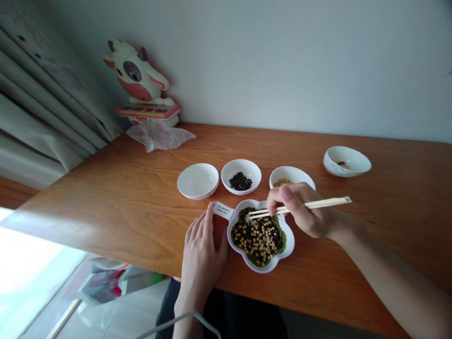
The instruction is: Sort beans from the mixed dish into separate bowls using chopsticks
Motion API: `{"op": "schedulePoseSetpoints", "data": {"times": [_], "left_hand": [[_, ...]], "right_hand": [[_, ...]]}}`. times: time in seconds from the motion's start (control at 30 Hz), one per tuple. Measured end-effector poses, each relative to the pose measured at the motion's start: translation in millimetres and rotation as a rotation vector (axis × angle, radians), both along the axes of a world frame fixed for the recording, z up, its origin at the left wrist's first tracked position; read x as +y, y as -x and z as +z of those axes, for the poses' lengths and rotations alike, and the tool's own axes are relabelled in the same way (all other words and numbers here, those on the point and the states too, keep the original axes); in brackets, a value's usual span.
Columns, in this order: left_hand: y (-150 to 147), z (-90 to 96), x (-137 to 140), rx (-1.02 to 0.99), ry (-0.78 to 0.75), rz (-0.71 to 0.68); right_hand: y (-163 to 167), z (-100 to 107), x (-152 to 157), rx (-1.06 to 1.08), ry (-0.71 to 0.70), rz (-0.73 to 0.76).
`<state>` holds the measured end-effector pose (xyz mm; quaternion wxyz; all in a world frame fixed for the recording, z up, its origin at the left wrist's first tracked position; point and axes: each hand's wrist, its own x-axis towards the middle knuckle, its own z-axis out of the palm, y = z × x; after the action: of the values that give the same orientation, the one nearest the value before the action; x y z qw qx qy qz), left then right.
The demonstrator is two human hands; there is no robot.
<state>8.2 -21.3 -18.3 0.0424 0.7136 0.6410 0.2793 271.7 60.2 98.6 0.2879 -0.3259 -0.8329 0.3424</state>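
My right hand [300,207] grips a pair of wooden chopsticks [321,203], their tips down among the beans at the upper left of a paw-shaped dish [260,269]. That white dish with a lilac edge holds mixed soybeans [259,238], black beans and small green beans. My left hand [203,245] lies on the table with its fingers stretched out, the index fingertip at the end of the dish's labelled handle [223,210] and the thumb close to its rim. Just behind stand a bare white bowl [197,181], a bowl of black beans [241,181] and a bowl of soybeans [282,181], partly hidden by my right hand.
Farther right is a patterned white bowl [346,161] with a few small reddish bits inside. A cow toy with a keyboard [146,89] and a crumpled plastic bag [160,136] sit at the back left. A grey cable [180,318] crosses my left forearm.
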Motion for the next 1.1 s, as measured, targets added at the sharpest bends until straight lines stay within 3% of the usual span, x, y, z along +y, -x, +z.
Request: {"op": "schedulePoseSetpoints", "data": {"times": [0.2,0.27,0.37,0.6,0.73,0.9,1.1], "left_hand": [[0,0.5,0,0.006,0.003,0.003],[0,0.0,0,0.004,-0.001,0.001],[1,-1.0,0,-0.001,-0.011,-0.003],[0,-0.6,0,0.002,-0.003,0.0],[0,0.1,0,-0.003,-0.004,0.001],[0,0.2,0,-0.009,0.003,0.0],[0,0.4,0,0.004,-0.008,-0.004]], "right_hand": [[-39,28,8,0.064,-0.054,-0.124],[-57,34,12,0.066,-0.126,-0.252],[-77,40,17,0.05,-0.109,-0.341],[-90,50,16,0.037,-0.089,-0.412],[-80,50,13,0.085,-0.063,-0.324],[-40,35,5,0.025,-0.012,-0.014],[-4,9,-1,-0.035,0.006,0.093]]}}
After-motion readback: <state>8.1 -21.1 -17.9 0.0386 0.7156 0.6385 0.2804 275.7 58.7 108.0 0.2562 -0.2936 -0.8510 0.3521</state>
